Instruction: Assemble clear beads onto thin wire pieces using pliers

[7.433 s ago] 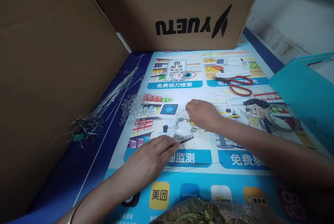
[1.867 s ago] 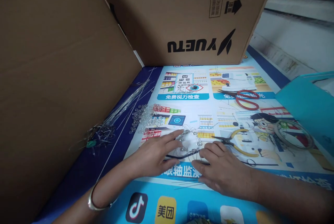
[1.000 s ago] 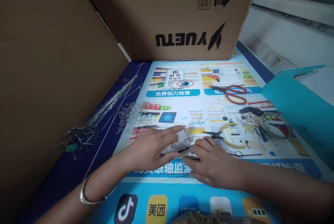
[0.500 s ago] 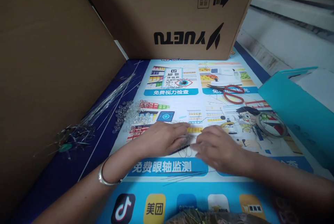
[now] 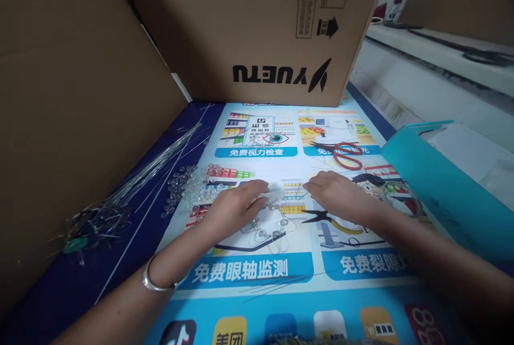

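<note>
Item: wire-and-bead piece [image 5: 270, 225], lying flat on the printed mat [image 5: 257, 272] just below our fingertips. Our left hand [image 5: 235, 207] is reaching in palm-down, fingers loosely spread, tips touching the piece's upper edge. Our right hand [image 5: 339, 197] is resting palm-down, fingers extended, apparently gripping nothing and lying over the pliers [image 5: 321, 218]. Farther off: loose clear beads [image 5: 190, 188], red scissors [image 5: 345, 153], cardboard box [image 5: 257, 29].

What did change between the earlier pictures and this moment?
The right hand moved up off the wire-and-bead piece to above the pliers; the left hand now touches the piece alone. Scissors, loose beads and wire bundle stayed.
</note>
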A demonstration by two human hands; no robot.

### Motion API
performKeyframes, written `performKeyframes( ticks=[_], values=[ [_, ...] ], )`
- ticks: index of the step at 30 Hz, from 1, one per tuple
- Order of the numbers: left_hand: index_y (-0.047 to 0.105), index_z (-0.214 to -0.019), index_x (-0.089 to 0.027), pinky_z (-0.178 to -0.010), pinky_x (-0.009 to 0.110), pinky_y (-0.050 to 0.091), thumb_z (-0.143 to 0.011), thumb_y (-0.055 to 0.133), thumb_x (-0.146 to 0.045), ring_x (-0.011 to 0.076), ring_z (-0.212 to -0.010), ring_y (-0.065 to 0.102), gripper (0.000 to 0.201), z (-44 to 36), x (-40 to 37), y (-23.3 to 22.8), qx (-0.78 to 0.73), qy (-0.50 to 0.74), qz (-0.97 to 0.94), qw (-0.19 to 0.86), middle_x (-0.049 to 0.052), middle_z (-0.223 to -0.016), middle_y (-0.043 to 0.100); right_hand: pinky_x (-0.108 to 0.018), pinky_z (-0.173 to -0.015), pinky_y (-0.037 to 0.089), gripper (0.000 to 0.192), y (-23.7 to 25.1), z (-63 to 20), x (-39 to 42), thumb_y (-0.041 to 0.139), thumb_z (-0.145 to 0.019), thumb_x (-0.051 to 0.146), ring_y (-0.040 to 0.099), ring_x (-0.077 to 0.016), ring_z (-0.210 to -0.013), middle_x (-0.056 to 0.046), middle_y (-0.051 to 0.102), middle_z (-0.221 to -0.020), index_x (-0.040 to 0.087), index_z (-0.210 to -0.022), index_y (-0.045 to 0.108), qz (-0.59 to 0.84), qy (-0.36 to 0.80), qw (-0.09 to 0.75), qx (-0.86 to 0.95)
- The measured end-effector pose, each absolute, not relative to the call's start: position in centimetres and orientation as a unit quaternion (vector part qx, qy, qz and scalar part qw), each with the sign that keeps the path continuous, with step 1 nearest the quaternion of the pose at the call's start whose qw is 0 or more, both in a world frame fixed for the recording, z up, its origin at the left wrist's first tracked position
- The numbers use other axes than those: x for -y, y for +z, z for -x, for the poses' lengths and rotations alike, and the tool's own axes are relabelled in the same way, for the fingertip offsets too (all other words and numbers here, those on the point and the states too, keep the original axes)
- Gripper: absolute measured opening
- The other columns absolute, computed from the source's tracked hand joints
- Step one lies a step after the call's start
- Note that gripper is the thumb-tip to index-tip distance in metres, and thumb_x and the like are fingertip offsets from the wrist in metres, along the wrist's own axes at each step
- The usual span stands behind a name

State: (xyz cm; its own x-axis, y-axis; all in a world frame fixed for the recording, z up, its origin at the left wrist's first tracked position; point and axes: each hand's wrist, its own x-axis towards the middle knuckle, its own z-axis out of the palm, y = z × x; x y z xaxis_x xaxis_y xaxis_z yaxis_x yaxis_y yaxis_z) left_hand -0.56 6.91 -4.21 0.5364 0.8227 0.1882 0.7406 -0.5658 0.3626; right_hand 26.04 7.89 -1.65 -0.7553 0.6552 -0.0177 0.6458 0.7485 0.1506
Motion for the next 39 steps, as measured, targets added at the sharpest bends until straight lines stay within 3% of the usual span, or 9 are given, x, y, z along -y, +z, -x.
performKeyframes(
  ticks=[7,14,19,24,30,32,34,36,39],
  values=[
    [0.06,-0.093,-0.023,-0.07,0.024,0.046,-0.086,0.042,-0.027,0.0158,-0.082,0.06,0.02,0.1,-7.0,-4.1,-0.444,0.169,-0.867,0.152,0.002,-0.089,0.065,-0.033,-0.068,0.033,0.011,-1.2,-24.9,-8.1,0.049,-0.079,0.006,0.049,-0.0193,-0.075,-0.007,0.058,-0.077,0.013,-0.078,0.057,-0.246,0.17,0.101,-0.949],
    [0.061,-0.092,-0.021,-0.071,0.024,0.043,-0.085,0.043,-0.031,0.0149,-0.08,0.058,0.021,-0.5,-6.7,-3.8,-0.467,0.165,-0.857,0.143,0.003,-0.087,0.064,-0.032,-0.065,0.031,0.011,-1.4,-23.7,-8.7,0.053,-0.074,0.005,0.049,-0.0181,-0.071,-0.006,0.059,-0.07,0.015,-0.072,0.059,-0.254,0.163,0.077,-0.95],
    [0.061,-0.086,-0.021,-0.064,0.023,0.041,-0.086,0.041,-0.032,0.0148,-0.073,0.058,0.022,-0.4,-6.4,-3.3,-0.484,0.131,-0.855,0.136,0.002,-0.082,0.064,-0.029,-0.066,0.034,0.015,-1.1,-24.6,-8.9,0.045,-0.081,0.013,0.052,-0.0163,-0.073,-0.006,0.061,-0.073,0.015,-0.074,0.059,-0.364,0.031,-0.013,-0.931],
    [0.061,-0.091,-0.023,-0.057,0.024,0.038,-0.083,0.044,-0.036,0.0165,-0.068,0.059,0.023,0.4,-6.1,-2.2,-0.483,0.069,-0.86,0.149,0.002,-0.078,0.064,-0.022,-0.057,0.037,0.015,-1.3,-25.4,-7.5,0.048,-0.079,0.024,0.051,-0.0105,-0.063,0.0,0.06,-0.072,0.018,-0.076,0.06,-0.462,-0.295,-0.15,-0.823],
    [0.057,-0.107,-0.021,-0.064,0.026,0.043,-0.083,0.045,-0.037,0.0189,-0.083,0.059,0.032,0.3,-5.5,0.1,-0.47,0.143,-0.845,0.208,0.007,-0.105,0.061,-0.021,-0.053,0.035,0.018,-1.0,-24.8,-6.0,0.055,-0.075,0.031,0.044,-0.0078,-0.058,0.002,0.054,-0.066,0.014,-0.079,0.059,-0.404,-0.588,-0.187,-0.675],
    [0.056,-0.109,-0.021,-0.069,0.027,0.045,-0.085,0.043,-0.036,0.0184,-0.086,0.058,0.031,-0.6,-5.3,0.6,-0.454,0.182,-0.828,0.273,0.007,-0.109,0.06,-0.021,-0.055,0.035,0.016,-0.7,-24.3,-5.6,0.057,-0.075,0.029,0.044,-0.0075,-0.059,0.002,0.054,-0.068,0.014,-0.079,0.059,-0.367,-0.636,-0.185,-0.653],
    [0.053,-0.112,-0.021,-0.064,0.025,0.046,-0.086,0.04,-0.034,0.014,-0.074,0.059,0.031,-1.6,-5.2,0.8,-0.437,0.182,-0.799,0.371,0.005,-0.103,0.062,-0.021,-0.057,0.036,0.014,-0.4,-23.9,-5.4,0.058,-0.074,0.027,0.045,-0.0078,-0.061,0.001,0.054,-0.069,0.013,-0.078,0.058,-0.343,-0.655,-0.182,-0.648],
    [0.055,-0.106,-0.02,-0.06,0.023,0.045,-0.087,0.039,-0.031,0.0113,-0.064,0.059,0.027,-2.5,-5.2,0.6,-0.407,0.167,-0.77,0.462,0.002,-0.086,0.064,-0.021,-0.059,0.036,0.013,-0.3,-23.7,-5.2,0.058,-0.075,0.025,0.046,-0.0082,-0.064,0.001,0.055,-0.071,0.013,-0.079,0.058,-0.335,-0.66,-0.178,-0.648],
    [0.058,-0.091,-0.018,-0.057,0.021,0.043,-0.088,0.038,-0.032,0.0101,-0.057,0.055,0.025,-3.1,-5.3,0.2,-0.399,0.168,-0.755,0.492,-0.001,-0.063,0.059,-0.021,-0.06,0.037,0.012,-0.4,-23.6,-5.1,0.057,-0.075,0.025,0.046,-0.0082,-0.064,0.001,0.054,-0.07,0.014,-0.079,0.058,-0.344,-0.657,-0.181,-0.646]
  ],
)
